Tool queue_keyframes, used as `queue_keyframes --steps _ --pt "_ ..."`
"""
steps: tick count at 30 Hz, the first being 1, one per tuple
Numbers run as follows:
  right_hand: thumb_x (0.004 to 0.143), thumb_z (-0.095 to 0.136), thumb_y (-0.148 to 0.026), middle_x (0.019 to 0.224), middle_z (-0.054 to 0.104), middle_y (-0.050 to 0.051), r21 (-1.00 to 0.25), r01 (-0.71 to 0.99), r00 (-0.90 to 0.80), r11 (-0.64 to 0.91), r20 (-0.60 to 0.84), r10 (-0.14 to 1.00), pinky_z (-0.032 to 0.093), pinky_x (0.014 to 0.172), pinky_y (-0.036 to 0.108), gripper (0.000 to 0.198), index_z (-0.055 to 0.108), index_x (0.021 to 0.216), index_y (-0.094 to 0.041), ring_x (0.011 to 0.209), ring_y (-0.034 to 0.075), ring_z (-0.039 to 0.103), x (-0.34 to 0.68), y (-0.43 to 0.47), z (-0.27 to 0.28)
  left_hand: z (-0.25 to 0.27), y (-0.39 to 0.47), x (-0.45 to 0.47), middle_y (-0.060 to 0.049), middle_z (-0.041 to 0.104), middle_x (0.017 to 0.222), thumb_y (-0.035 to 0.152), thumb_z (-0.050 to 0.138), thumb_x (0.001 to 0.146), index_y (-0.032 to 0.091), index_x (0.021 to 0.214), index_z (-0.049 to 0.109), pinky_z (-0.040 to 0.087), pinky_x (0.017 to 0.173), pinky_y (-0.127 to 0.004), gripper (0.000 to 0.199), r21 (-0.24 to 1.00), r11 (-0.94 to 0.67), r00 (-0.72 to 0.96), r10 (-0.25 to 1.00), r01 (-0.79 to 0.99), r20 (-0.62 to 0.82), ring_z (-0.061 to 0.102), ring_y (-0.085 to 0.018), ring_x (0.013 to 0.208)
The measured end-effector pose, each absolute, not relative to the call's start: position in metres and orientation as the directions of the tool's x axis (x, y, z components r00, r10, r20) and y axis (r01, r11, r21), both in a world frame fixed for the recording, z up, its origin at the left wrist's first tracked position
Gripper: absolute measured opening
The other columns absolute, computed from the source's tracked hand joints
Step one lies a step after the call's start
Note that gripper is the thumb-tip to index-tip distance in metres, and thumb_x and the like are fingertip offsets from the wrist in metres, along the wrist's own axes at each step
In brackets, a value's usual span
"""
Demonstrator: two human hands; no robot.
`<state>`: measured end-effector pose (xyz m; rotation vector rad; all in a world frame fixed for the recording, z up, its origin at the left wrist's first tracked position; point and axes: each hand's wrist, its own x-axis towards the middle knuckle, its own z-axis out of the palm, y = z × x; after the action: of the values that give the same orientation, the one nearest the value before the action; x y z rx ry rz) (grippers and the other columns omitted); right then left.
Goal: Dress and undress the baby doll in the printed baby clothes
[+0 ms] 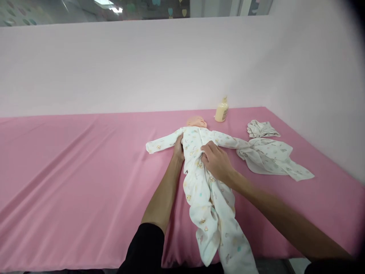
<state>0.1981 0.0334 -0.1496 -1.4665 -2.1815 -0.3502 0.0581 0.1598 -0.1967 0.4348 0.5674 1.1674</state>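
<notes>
A baby doll [196,122] lies on its back on the pink table cover [71,171], dressed in a white printed sleepsuit [199,179] whose legs hang over the near edge. My left hand [178,148] rests against the doll's side, under the outstretched sleeve. My right hand [216,160] lies on the chest with its fingers pinching the front of the sleepsuit.
A cream lotion bottle [221,110] stands just right of the doll's head, near the pale wall. A small folded white cloth [261,128] and a larger printed cloth [273,158] lie to the right, near the side wall. The table's near edge runs below the doll's legs.
</notes>
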Motion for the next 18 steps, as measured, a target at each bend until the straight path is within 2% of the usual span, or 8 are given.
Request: queue_keyframes --steps 4,8,10,12,14,15,17,18 --pt "0.092 0.041 -0.006 0.095 0.057 0.011 -0.068 0.934 -0.261 0.35 0.534 0.804 0.041 0.068 0.033 0.021 0.059 0.096 -0.015 0.081 0.022 0.054 0.2 0.027 -0.15 -0.198 0.16 0.06 -0.008 0.073 0.087 0.042 0.07 0.078 0.014 0.093 0.068 0.054 0.081 -0.034 0.032 0.574 0.343 0.287 0.939 -0.744 -0.19 0.07 -0.023 0.086" --pt "0.09 0.044 -0.005 0.097 0.058 0.012 -0.064 0.875 -0.399 0.479 0.466 0.79 0.042 0.077 0.035 0.02 0.062 0.095 -0.014 0.088 0.023 0.053 0.19 0.002 -0.135 -0.201 0.16 0.057 -0.004 0.067 0.07 0.043 0.068 0.081 0.015 0.079 0.063 0.053 0.076 -0.032 0.029 0.589 0.335 0.347 0.933 -0.735 -0.099 0.065 -0.019 0.071" --pt "0.094 0.048 -0.014 0.098 0.06 0.011 -0.082 0.819 -0.484 0.568 0.434 0.76 0.043 0.083 0.036 0.015 0.063 0.094 -0.015 0.092 0.023 0.053 0.183 -0.006 -0.125 -0.2 0.159 0.056 -0.002 0.062 0.064 0.043 0.066 0.084 0.016 0.075 0.06 0.052 0.074 -0.03 0.029 0.617 0.282 0.312 0.948 -0.735 -0.063 0.062 -0.017 0.068" --pt "0.099 0.047 -0.027 0.093 0.062 0.009 -0.089 0.795 -0.53 0.6 0.379 0.758 0.043 0.084 0.037 0.022 0.063 0.09 -0.016 0.09 0.023 0.054 0.173 -0.008 -0.118 -0.196 0.156 0.056 -0.003 0.065 0.07 0.042 0.064 0.087 0.015 0.079 0.062 0.052 0.077 -0.03 0.028 0.659 0.183 0.223 0.975 -0.73 -0.024 0.062 -0.017 0.073" --pt "0.1 0.047 -0.032 0.089 0.063 0.009 -0.015 0.793 -0.578 0.609 0.297 0.76 0.042 0.081 0.038 0.028 0.064 0.084 -0.017 0.086 0.023 0.054 0.161 -0.003 -0.113 -0.192 0.153 0.055 -0.004 0.069 0.081 0.039 0.063 0.09 0.014 0.087 0.064 0.051 0.082 -0.029 0.025 0.705 0.075 0.116 0.993 -0.705 0.01 0.063 -0.018 0.084" --pt "0.098 0.051 -0.028 0.088 0.063 0.011 0.048 0.789 -0.604 0.613 0.248 0.758 0.042 0.077 0.038 0.024 0.064 0.082 -0.017 0.084 0.023 0.055 0.155 -0.001 -0.112 -0.19 0.151 0.055 -0.005 0.07 0.086 0.037 0.063 0.09 0.014 0.09 0.065 0.051 0.084 -0.028 0.023 0.723 0.035 0.072 0.997 -0.69 0.02 0.064 -0.019 0.091" --pt "0.085 0.062 -0.014 0.088 0.063 0.013 0.162 0.763 -0.646 0.626 0.145 0.75 0.04 0.071 0.037 0.005 0.066 0.083 -0.015 0.083 0.025 0.055 0.145 0.003 -0.109 -0.188 0.149 0.055 -0.006 0.071 0.088 0.038 0.065 0.089 0.014 0.091 0.066 0.051 0.087 -0.029 0.024 0.74 0.038 0.053 0.999 -0.672 -0.003 0.064 -0.022 0.099" --pt "0.077 0.064 -0.008 0.087 0.063 0.013 0.196 0.747 -0.66 0.636 0.094 0.746 0.039 0.068 0.037 0.009 0.066 0.083 -0.014 0.081 0.025 0.055 0.141 0.004 -0.107 -0.188 0.148 0.054 -0.007 0.071 0.087 0.042 0.065 0.089 0.014 0.091 0.067 0.051 0.088 -0.03 0.028 0.736 0.079 0.083 0.996 -0.672 -0.031 0.064 -0.023 0.1"
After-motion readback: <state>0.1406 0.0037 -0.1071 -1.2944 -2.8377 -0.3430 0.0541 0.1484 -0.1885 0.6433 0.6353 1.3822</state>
